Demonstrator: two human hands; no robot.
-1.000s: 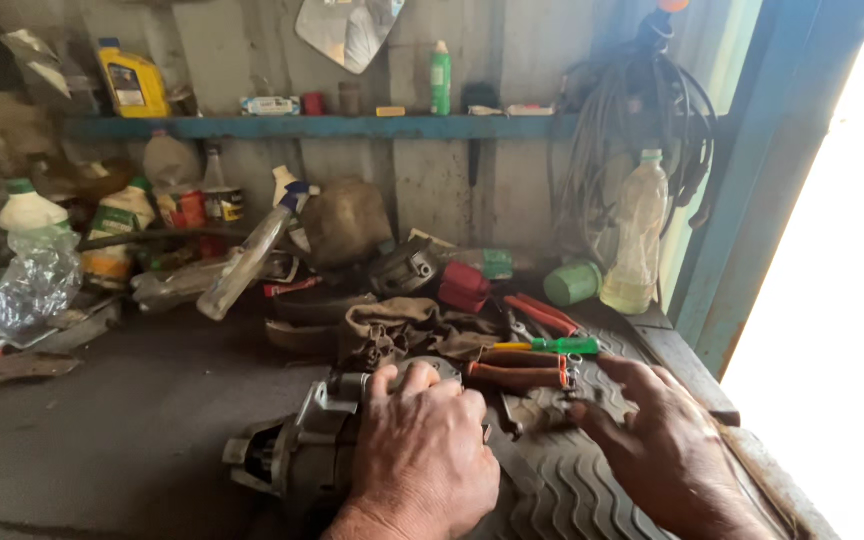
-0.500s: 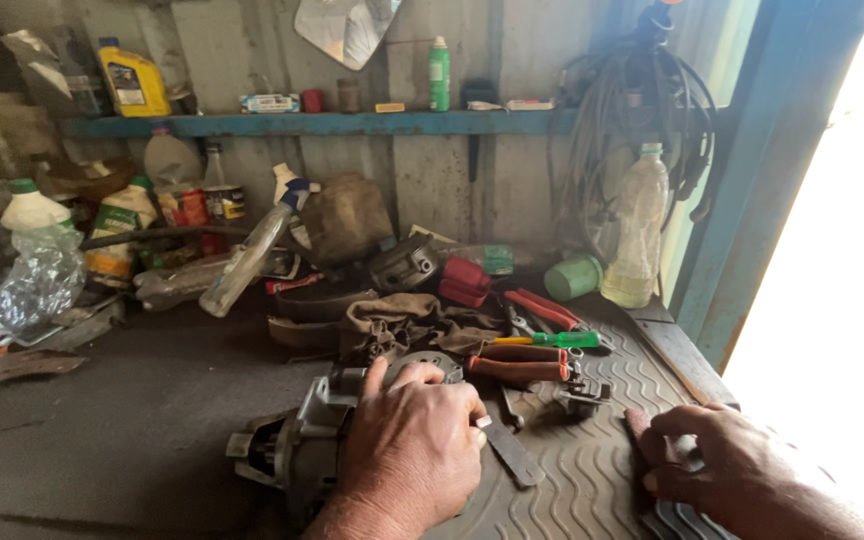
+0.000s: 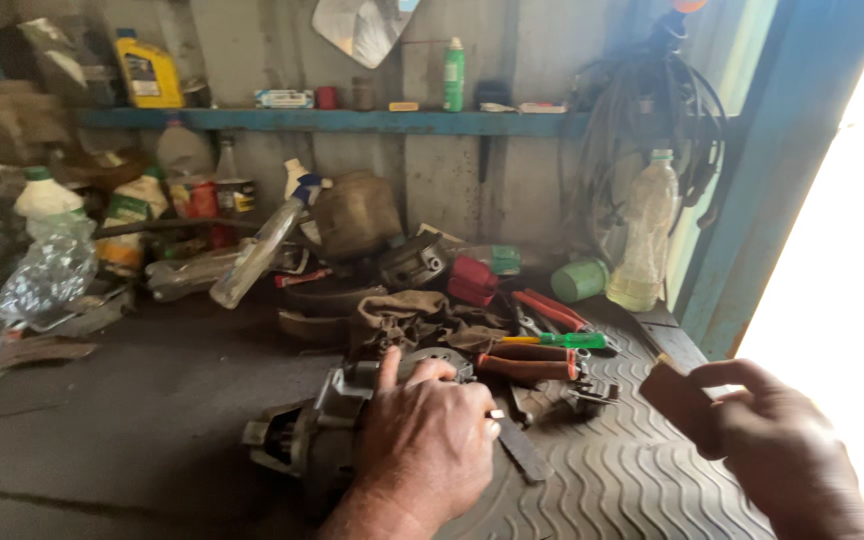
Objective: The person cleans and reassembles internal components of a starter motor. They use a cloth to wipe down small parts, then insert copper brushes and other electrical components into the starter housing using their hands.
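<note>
I have my left hand [image 3: 427, 440] clenched over a grey metal motor housing [image 3: 307, 440] that lies on its side on the table [image 3: 102, 440], index finger raised toward 12 o'clock. My right hand [image 3: 782, 455], at 3 o'clock from it and well apart, pinches a small flat dark piece [image 3: 680, 405] between thumb and fingers (what it is I cannot tell). Between the hands lies a ribbed rubber mat [image 3: 622, 480]. At 1 o'clock from the housing sit orange-handled pliers [image 3: 527, 365] and a green-handled screwdriver [image 3: 557, 341]. A clear plastic bottle [image 3: 644, 235] stands at 2 o'clock by the blue door frame [image 3: 772, 170]
</note>
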